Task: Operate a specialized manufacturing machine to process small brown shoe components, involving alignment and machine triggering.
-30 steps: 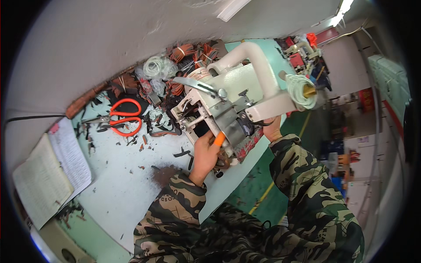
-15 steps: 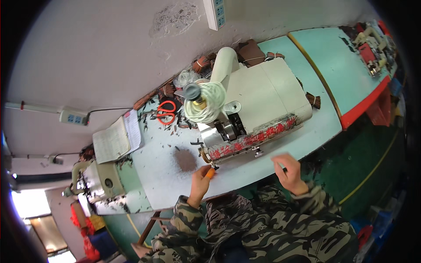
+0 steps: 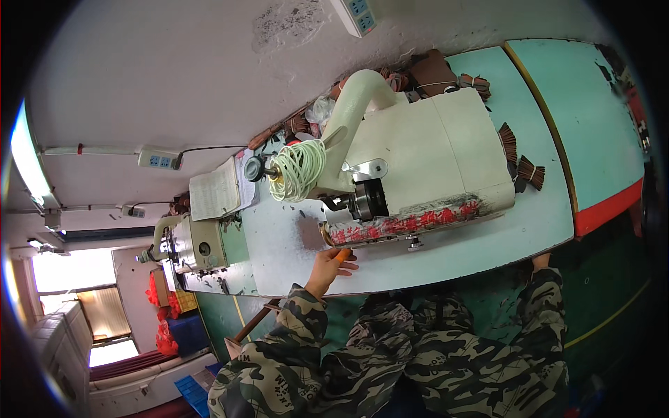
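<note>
My left hand (image 3: 326,270) is at the near left corner of a cream bench machine (image 3: 425,139), low over the pale table. Its fingers are stretched out and slightly apart. An orange cover or piece (image 3: 343,256) shows at one finger; whether it is worn or held I cannot make out. The machine's front bar (image 3: 411,221) is worn, with red marks, and a small metal knob (image 3: 414,242) sits below it. My right hand (image 3: 541,260) is by the table's front edge at the right, its fingers hidden under the edge.
A coil of pale cord (image 3: 298,171) hangs on the machine's curved arm. Bundles of brown strips (image 3: 531,173) lie beyond its right end. An open notebook (image 3: 214,189) rests at the left. A second cream machine (image 3: 198,244) stands farther left, and a wall socket (image 3: 159,159) is behind.
My right hand has gone from above the table's front edge to the right and down, partly out of sight. My left hand stays by the machine's corner, its fingers now stretched. The view has shifted.
</note>
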### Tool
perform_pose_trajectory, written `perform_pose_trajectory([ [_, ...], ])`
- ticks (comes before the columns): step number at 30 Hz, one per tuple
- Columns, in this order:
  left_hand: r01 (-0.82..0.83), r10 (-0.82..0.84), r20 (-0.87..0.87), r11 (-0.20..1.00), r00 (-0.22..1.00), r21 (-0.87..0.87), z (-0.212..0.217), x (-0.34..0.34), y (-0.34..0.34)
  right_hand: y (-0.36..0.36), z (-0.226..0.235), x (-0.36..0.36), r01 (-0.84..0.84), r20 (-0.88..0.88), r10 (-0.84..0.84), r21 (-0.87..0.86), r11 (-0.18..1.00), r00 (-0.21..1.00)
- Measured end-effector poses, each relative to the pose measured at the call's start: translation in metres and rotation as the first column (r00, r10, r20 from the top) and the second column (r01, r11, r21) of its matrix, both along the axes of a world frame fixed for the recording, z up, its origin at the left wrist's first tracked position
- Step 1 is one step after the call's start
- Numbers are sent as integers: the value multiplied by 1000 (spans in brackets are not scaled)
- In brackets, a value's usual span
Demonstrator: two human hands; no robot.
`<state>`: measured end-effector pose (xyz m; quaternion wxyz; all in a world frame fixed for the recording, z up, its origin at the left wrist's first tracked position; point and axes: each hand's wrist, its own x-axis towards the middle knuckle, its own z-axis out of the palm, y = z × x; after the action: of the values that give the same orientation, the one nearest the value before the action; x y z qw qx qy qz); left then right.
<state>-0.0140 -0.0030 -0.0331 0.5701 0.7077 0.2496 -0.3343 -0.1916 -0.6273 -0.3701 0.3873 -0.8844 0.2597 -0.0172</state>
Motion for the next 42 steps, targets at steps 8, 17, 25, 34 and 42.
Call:
perform_pose_trajectory([
  [8, -131, 126, 48, 984, 991, 124, 8, -11, -14, 55, 73, 17, 413, -341, -233, 778, 474, 911],
  [17, -53, 44, 83, 993, 996, 103, -3, -7, -3, 302, 324, 108, -58, -100, 466, 948, 313, 879],
  [25, 172, -215, 279, 970, 936, 172, 27, 64, 56, 349, 312, 163, -29, -267, 395, 797, 603, 879],
  [34, 55, -16, 148, 964, 989, -259, -18, 166, 31, 384, 292, 152, -281, -141, 278, -3, 960, 950],
  [42, 55, -22, 189, 984, 982, -169, -27, 169, 23, 392, 306, 154, -234, -291, 185, -143, 962, 939],
])
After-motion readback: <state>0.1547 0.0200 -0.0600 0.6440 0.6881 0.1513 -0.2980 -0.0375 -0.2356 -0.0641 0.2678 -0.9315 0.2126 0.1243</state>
